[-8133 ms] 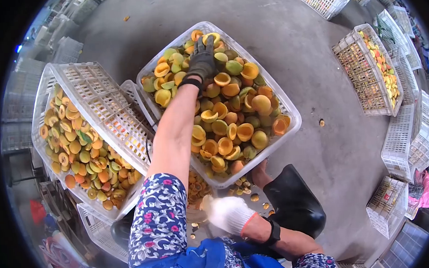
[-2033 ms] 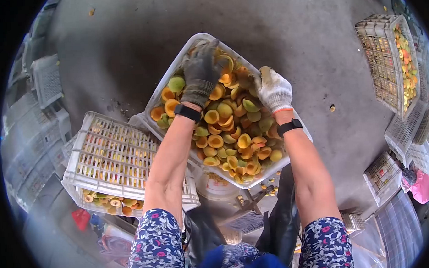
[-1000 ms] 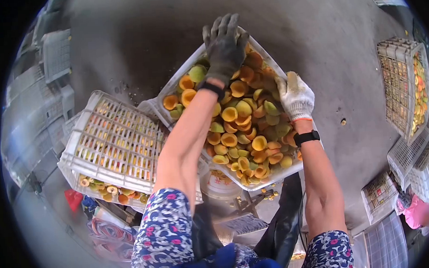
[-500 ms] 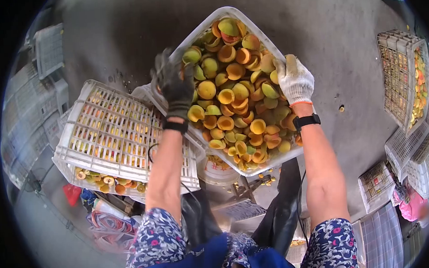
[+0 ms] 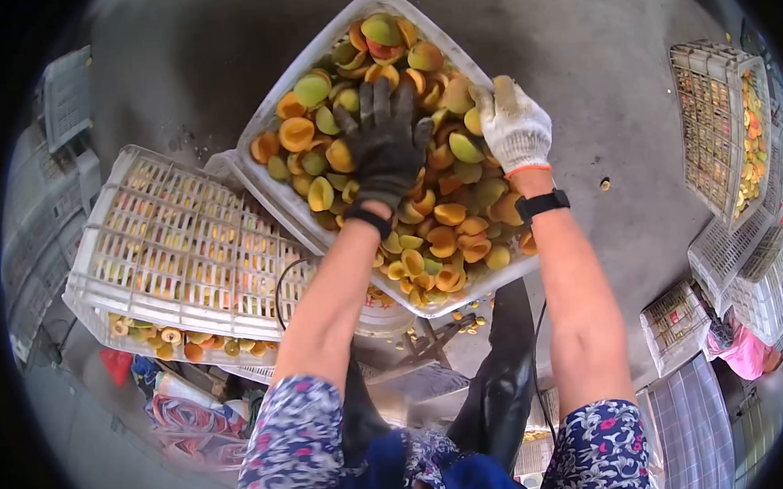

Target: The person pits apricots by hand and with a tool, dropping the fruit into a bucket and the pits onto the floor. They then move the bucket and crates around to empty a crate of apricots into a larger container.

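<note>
A white crate [image 5: 271, 97] stands full of halved, pitted fruit [image 5: 448, 242], yellow, orange and green. My left hand [image 5: 387, 144], in a dark glove, lies palm down on the fruit near the middle, its fingers spread. At the crate's right edge, my right hand [image 5: 516, 127] wears a white knitted glove and is closed over the rim. Beside this crate on the left is another white slatted crate [image 5: 177, 245], with cut fruit showing along its lower side.
More crates stand at the left [image 5: 70, 97] and right [image 5: 705, 130], the right one holding fruit. A person in pink [image 5: 744, 351] is at the lower right. Fruit pieces lie on the floor below the crate. A plaid cloth [image 5: 692, 424] hangs nearby.
My left hand has moved right, from the crate's left edge onto the fruit, and some pieces have shifted. My right hand stays on the rim. The whole view has shifted slightly.
</note>
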Available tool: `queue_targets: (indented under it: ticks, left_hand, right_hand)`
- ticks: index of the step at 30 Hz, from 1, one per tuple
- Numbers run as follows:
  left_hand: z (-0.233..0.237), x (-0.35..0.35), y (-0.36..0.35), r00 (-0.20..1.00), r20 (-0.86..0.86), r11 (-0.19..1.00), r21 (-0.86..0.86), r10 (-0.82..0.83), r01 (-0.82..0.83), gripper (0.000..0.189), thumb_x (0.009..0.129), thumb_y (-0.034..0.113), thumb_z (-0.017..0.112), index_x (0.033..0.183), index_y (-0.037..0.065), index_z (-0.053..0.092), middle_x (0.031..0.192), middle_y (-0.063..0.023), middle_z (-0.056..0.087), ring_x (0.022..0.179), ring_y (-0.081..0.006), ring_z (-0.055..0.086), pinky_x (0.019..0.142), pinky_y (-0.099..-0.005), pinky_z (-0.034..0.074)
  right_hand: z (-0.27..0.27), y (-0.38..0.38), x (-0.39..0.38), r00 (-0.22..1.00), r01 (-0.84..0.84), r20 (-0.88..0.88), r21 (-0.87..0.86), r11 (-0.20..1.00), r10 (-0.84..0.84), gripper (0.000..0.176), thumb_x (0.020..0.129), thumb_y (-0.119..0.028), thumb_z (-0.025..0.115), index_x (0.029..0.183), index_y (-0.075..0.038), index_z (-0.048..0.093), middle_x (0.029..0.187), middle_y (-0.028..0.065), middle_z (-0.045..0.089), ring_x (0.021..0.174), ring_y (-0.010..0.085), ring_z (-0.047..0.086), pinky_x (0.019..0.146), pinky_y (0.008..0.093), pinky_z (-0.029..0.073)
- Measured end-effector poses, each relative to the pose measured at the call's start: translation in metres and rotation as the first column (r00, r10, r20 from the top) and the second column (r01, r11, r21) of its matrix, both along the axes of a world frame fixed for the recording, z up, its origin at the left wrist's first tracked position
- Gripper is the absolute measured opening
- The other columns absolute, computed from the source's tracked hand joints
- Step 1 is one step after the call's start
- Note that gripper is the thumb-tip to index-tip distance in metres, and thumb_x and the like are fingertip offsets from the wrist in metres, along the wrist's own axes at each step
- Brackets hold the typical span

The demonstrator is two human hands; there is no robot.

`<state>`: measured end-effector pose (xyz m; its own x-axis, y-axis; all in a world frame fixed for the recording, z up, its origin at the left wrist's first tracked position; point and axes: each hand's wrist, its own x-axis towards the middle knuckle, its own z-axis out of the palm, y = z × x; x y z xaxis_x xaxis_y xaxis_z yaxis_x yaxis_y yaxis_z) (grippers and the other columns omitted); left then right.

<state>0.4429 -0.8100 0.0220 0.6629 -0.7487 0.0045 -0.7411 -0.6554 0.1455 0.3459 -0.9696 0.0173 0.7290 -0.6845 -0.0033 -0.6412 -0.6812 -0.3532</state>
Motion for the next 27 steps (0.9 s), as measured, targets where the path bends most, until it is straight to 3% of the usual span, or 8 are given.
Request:
queue_targets:
  ticks: [2, 9, 16, 18, 20, 22, 25, 27]
  left_hand:
    - [-0.017, 0.005, -0.007, 0.999, 0.048, 1.000, -0.015, 0.022, -0.022, 0.052, 0.086, 0.036, 0.059, 0.134, 0.015, 0.052, 0.139, -0.0160, 0.046, 0.132, -0.0348, 0.038, 0.107, -0.0658, 0.017]
    - [0.008, -0.038, -0.008, 0.997, -0.083, 0.978, -0.209, -0.008, -0.010, 0.058, 0.087, 0.036, 0.057, 0.137, 0.010, 0.046, 0.142, -0.0166, 0.042, 0.136, -0.0366, 0.032, 0.112, -0.0574, 0.015]
    - [-0.023, -0.065, -0.038, 0.991, -0.128, 0.968, -0.250, -0.047, 0.014, 0.060, 0.086, 0.038, 0.055, 0.137, 0.009, 0.044, 0.143, -0.0209, 0.036, 0.138, -0.0398, 0.026, 0.110, -0.0641, 0.014]
    - [-0.008, -0.066, -0.024, 0.987, -0.156, 0.967, -0.254, -0.050, 0.009, 0.057, 0.088, 0.034, 0.054, 0.138, 0.009, 0.043, 0.142, -0.0186, 0.040, 0.137, -0.0374, 0.029, 0.111, -0.0610, 0.016]
    - [0.008, -0.056, 0.000, 0.937, -0.330, 0.938, -0.346, -0.113, -0.009, 0.050, 0.091, 0.025, 0.053, 0.137, 0.008, 0.045, 0.141, -0.0159, 0.044, 0.135, -0.0360, 0.035, 0.112, -0.0518, 0.021]
    - [0.030, -0.071, 0.027, 0.959, -0.266, 0.924, -0.381, -0.103, -0.006, 0.046, 0.092, 0.021, 0.053, 0.136, 0.010, 0.047, 0.139, -0.0143, 0.047, 0.132, -0.0339, 0.040, 0.111, -0.0485, 0.024]
    - [0.033, -0.107, 0.059, 0.966, -0.243, 0.961, -0.275, -0.088, 0.018, 0.053, 0.089, 0.024, 0.058, 0.138, 0.008, 0.043, 0.138, -0.0131, 0.046, 0.133, -0.0309, 0.038, 0.112, -0.0542, 0.020]
    - [0.015, -0.139, 0.059, 0.961, -0.277, 0.995, -0.097, -0.005, -0.023, 0.061, 0.087, 0.030, 0.059, 0.139, 0.005, 0.041, 0.142, -0.0142, 0.042, 0.135, -0.0314, 0.034, 0.113, -0.0557, 0.017]
  right_hand:
    - [0.000, -0.005, 0.000, 0.999, -0.038, -0.026, 0.031, 0.999, 0.039, 0.032, 0.089, -0.042, 0.058, 0.081, -0.011, 0.055, 0.072, 0.0114, 0.064, 0.065, 0.0320, 0.064, 0.056, 0.0453, 0.051]
    - [0.001, 0.002, -0.006, 0.999, -0.002, -0.048, 0.066, 0.998, 0.006, 0.032, 0.088, -0.042, 0.059, 0.082, -0.011, 0.055, 0.072, 0.0111, 0.064, 0.066, 0.0314, 0.065, 0.057, 0.0453, 0.052]
    - [-0.004, -0.007, -0.001, 1.000, -0.014, -0.008, 0.019, 1.000, 0.014, 0.032, 0.086, -0.041, 0.062, 0.082, -0.010, 0.056, 0.070, 0.0108, 0.063, 0.064, 0.0318, 0.064, 0.054, 0.0446, 0.051]
    - [-0.008, -0.003, -0.004, 0.990, -0.053, 0.125, -0.078, 0.996, 0.062, 0.031, 0.084, -0.041, 0.064, 0.084, -0.011, 0.056, 0.071, 0.0110, 0.063, 0.065, 0.0318, 0.064, 0.055, 0.0446, 0.052]
    - [-0.004, -0.001, -0.005, 0.990, -0.075, 0.113, -0.085, 0.994, 0.084, 0.031, 0.083, -0.040, 0.065, 0.090, -0.011, 0.058, 0.079, 0.0106, 0.064, 0.077, 0.0301, 0.064, 0.063, 0.0428, 0.052]
    - [-0.004, -0.006, -0.008, 0.930, -0.102, 0.337, -0.151, 0.983, 0.148, 0.031, 0.081, -0.037, 0.068, 0.097, -0.012, 0.061, 0.085, 0.0093, 0.064, 0.083, 0.0285, 0.063, 0.071, 0.0425, 0.050]
    - [0.016, 0.013, -0.042, 0.836, -0.266, 0.411, -0.275, 0.924, 0.363, 0.032, 0.077, -0.032, 0.071, 0.102, -0.014, 0.063, 0.096, 0.0088, 0.063, 0.092, 0.0280, 0.061, 0.077, 0.0424, 0.048]
    - [0.032, 0.055, -0.085, 0.879, -0.396, 0.263, -0.067, 0.916, 0.399, 0.032, 0.074, -0.023, 0.071, 0.104, -0.013, 0.064, 0.108, 0.0080, 0.060, 0.099, 0.0277, 0.058, 0.084, 0.0443, 0.045]
